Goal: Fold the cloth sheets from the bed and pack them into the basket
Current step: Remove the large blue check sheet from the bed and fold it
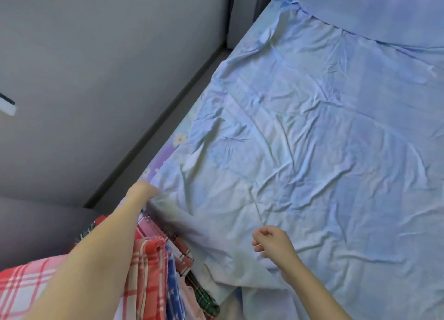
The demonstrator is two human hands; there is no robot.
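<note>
A wrinkled light blue cloth sheet (300, 151) lies spread over the bed. My left hand (141, 191) reaches to the sheet's near left corner at the bed's edge and grips the cloth there; its fingers are hidden under the fabric. Over the sheet's near edge my right hand (271, 241) hovers with fingers curled, and whether it pinches any cloth I cannot tell. A heap of checked cloths (153, 267) in red, pink, blue and green lies at the lower left under my left forearm. No basket is in view.
A grey wall (96, 67) runs along the bed's left side, with a dark gap between them. A blue pillow (372, 9) lies at the bed's far end. A floral purple sheet (168, 151) shows under the blue one.
</note>
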